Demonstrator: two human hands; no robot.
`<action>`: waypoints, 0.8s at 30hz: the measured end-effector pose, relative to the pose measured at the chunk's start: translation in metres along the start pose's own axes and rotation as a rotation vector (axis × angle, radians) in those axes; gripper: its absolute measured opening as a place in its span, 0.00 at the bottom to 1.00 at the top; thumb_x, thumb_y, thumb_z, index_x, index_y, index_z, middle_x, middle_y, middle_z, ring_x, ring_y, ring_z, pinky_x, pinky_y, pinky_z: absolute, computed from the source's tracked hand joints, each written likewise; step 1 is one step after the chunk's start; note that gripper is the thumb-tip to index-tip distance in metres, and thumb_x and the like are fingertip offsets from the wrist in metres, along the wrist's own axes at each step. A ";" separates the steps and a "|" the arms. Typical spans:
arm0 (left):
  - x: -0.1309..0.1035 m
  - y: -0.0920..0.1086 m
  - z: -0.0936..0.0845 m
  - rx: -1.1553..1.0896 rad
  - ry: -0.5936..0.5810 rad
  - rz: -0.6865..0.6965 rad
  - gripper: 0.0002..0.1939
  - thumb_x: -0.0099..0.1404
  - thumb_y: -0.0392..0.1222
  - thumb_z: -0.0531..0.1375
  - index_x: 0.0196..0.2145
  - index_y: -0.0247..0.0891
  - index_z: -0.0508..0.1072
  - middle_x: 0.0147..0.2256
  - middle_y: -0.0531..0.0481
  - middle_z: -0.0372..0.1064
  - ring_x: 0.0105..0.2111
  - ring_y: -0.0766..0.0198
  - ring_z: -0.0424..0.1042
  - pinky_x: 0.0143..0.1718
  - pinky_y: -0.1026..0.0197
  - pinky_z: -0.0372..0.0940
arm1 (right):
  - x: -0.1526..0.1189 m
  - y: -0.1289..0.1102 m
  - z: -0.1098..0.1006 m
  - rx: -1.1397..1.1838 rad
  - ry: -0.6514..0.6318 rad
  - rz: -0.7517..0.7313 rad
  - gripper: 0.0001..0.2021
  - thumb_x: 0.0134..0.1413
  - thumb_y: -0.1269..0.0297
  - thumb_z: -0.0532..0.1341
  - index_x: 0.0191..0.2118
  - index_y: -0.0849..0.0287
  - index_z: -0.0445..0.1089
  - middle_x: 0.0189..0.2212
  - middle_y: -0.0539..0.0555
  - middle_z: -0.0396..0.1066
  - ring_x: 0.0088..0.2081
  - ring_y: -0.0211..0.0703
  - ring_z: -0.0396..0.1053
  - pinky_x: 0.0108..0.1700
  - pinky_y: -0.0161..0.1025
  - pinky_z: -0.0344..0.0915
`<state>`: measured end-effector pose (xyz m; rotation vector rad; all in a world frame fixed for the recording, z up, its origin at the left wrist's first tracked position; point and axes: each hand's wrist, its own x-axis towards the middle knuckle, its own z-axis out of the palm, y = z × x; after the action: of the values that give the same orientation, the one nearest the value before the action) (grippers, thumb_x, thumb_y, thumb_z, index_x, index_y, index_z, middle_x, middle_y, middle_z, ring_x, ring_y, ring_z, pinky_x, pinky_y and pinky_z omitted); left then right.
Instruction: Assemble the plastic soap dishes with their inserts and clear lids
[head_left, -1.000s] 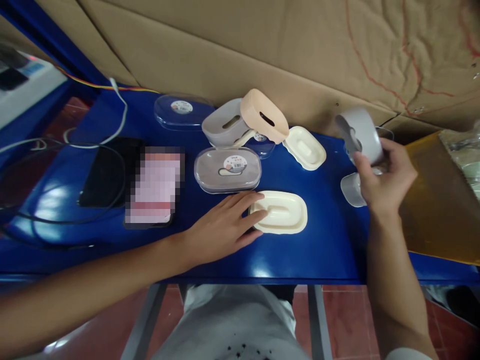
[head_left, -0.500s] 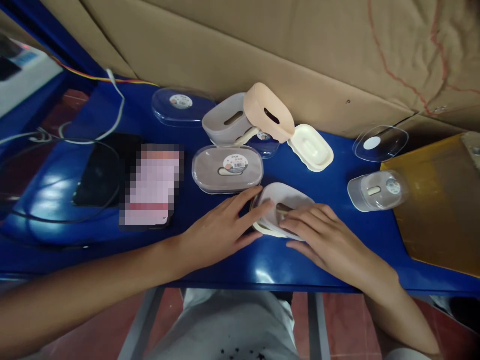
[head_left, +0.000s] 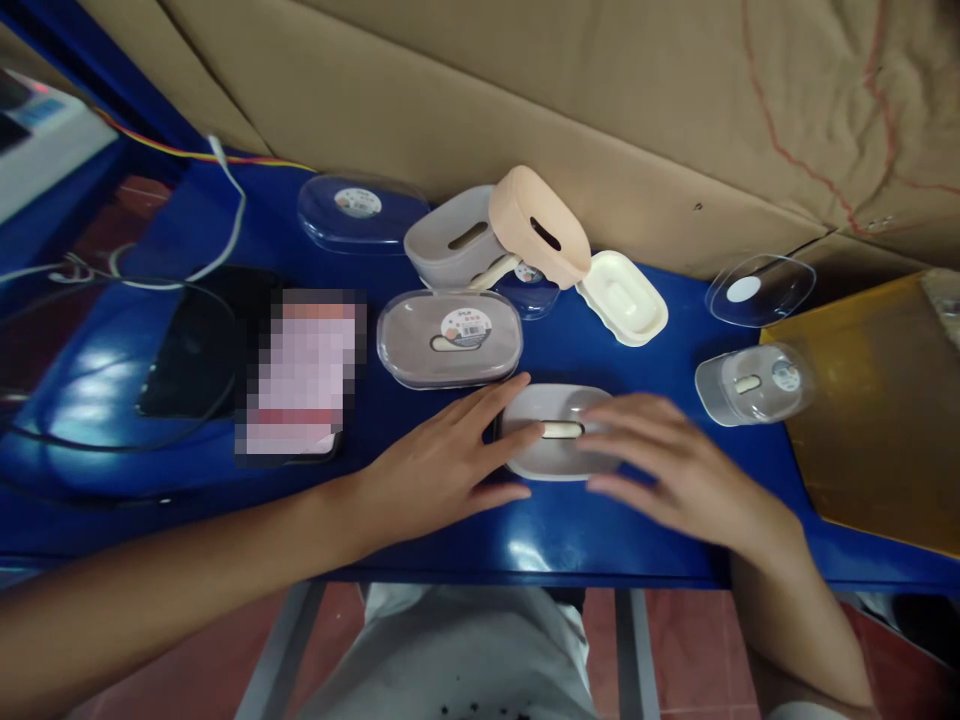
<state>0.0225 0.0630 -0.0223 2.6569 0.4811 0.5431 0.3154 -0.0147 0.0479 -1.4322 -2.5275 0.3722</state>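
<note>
A pale grey oval plastic box, likely a soap box, lies flat on the blue table in front of me. A cream piece shows through its slot. My left hand rests at the box's left end, fingers spread, with one fingertip on its top by the slot. Over the right end hovers my right hand, fingers apart; whether it touches is unclear. Just behind stands a similar box with a clear lid and a round label. Farther back, a grey box shell leans against a peach box shell.
A cream tray and clear lids lie at the back. To the right are a small lidded box and a taped carton. A phone with a blurred screen and cables are on the left.
The grey box was tilted over a cream base; it now sits level, with cream showing through the slot. My right hand has loosened and lifted slightly right. My left hand stays at the left end.
</note>
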 end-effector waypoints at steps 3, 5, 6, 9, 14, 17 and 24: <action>0.001 0.001 -0.002 -0.002 -0.008 0.012 0.28 0.74 0.49 0.67 0.66 0.38 0.67 0.73 0.25 0.52 0.72 0.34 0.61 0.67 0.30 0.67 | -0.009 0.048 -0.016 -0.226 0.304 0.330 0.18 0.75 0.58 0.61 0.65 0.51 0.69 0.65 0.61 0.72 0.68 0.63 0.69 0.68 0.66 0.66; 0.003 0.001 -0.003 -0.002 -0.009 0.024 0.26 0.75 0.47 0.67 0.65 0.37 0.69 0.72 0.24 0.54 0.71 0.33 0.63 0.66 0.30 0.68 | -0.019 0.090 -0.026 -0.378 0.377 0.563 0.28 0.73 0.54 0.62 0.72 0.57 0.62 0.72 0.70 0.62 0.72 0.74 0.60 0.68 0.76 0.60; 0.003 0.001 -0.003 -0.003 -0.007 0.028 0.25 0.75 0.46 0.67 0.64 0.38 0.69 0.72 0.25 0.55 0.70 0.34 0.64 0.66 0.31 0.69 | -0.024 0.112 -0.030 -0.410 0.410 0.647 0.33 0.71 0.52 0.64 0.74 0.59 0.59 0.73 0.74 0.58 0.73 0.79 0.58 0.67 0.79 0.59; 0.005 0.001 -0.004 -0.006 -0.005 0.021 0.24 0.74 0.44 0.67 0.64 0.40 0.70 0.71 0.27 0.57 0.69 0.35 0.65 0.66 0.32 0.69 | -0.037 0.177 -0.040 -0.391 0.479 0.704 0.41 0.69 0.43 0.63 0.78 0.54 0.49 0.76 0.73 0.52 0.74 0.83 0.52 0.66 0.87 0.49; 0.005 0.001 -0.005 -0.003 -0.011 0.009 0.24 0.74 0.43 0.67 0.64 0.42 0.70 0.71 0.30 0.58 0.69 0.37 0.66 0.66 0.31 0.69 | -0.035 0.239 -0.047 -0.516 0.382 0.588 0.46 0.55 0.19 0.58 0.64 0.53 0.71 0.59 0.72 0.72 0.64 0.86 0.64 0.60 0.91 0.50; 0.005 0.001 -0.005 0.022 -0.022 0.019 0.24 0.74 0.43 0.67 0.65 0.41 0.69 0.71 0.28 0.58 0.69 0.36 0.66 0.65 0.31 0.70 | -0.026 0.235 -0.049 -0.554 0.322 0.517 0.40 0.55 0.18 0.56 0.44 0.53 0.79 0.47 0.66 0.74 0.58 0.78 0.68 0.58 0.86 0.56; 0.004 0.002 -0.002 0.026 -0.013 0.010 0.28 0.74 0.43 0.67 0.67 0.40 0.65 0.71 0.27 0.57 0.68 0.34 0.67 0.64 0.31 0.71 | -0.004 0.118 -0.049 -0.346 0.394 0.347 0.08 0.74 0.54 0.58 0.44 0.51 0.69 0.40 0.57 0.74 0.42 0.54 0.74 0.45 0.52 0.73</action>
<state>0.0256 0.0640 -0.0186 2.6869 0.4744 0.5254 0.4274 0.0461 0.0566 -1.8583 -2.0932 -0.2905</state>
